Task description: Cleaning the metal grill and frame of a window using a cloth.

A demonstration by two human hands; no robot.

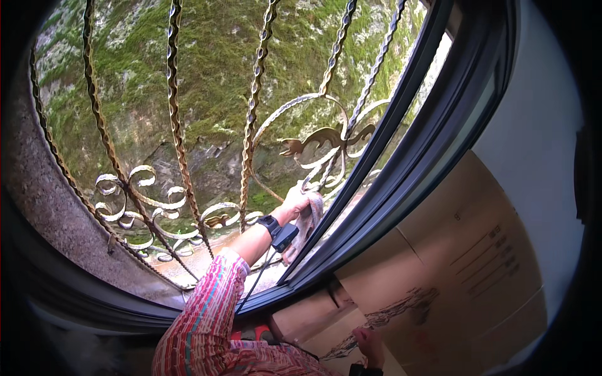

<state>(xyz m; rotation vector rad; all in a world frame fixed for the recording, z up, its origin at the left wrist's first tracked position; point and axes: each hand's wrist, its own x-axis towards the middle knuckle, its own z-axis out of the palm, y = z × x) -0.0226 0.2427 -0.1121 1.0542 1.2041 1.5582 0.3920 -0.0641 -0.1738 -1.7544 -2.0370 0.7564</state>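
Observation:
Through the open part of a dark-framed window, my left hand reaches out to an ornamental metal grille. It grips a greyish, damp-looking cloth against a twisted bar beside the scrollwork. The cloth's lower end hangs close to the sash frame. A black strapped device with a cable sits on my left wrist. Low in the picture, my right hand is held in front of a cardboard box, its fingers curled; whether anything is in them is too dim to tell.
A mossy rock face rises behind the grille. Speckled stone borders the opening at left. The window track runs below my left forearm. Another cardboard piece lies under the sill, and a pale wall stands at right.

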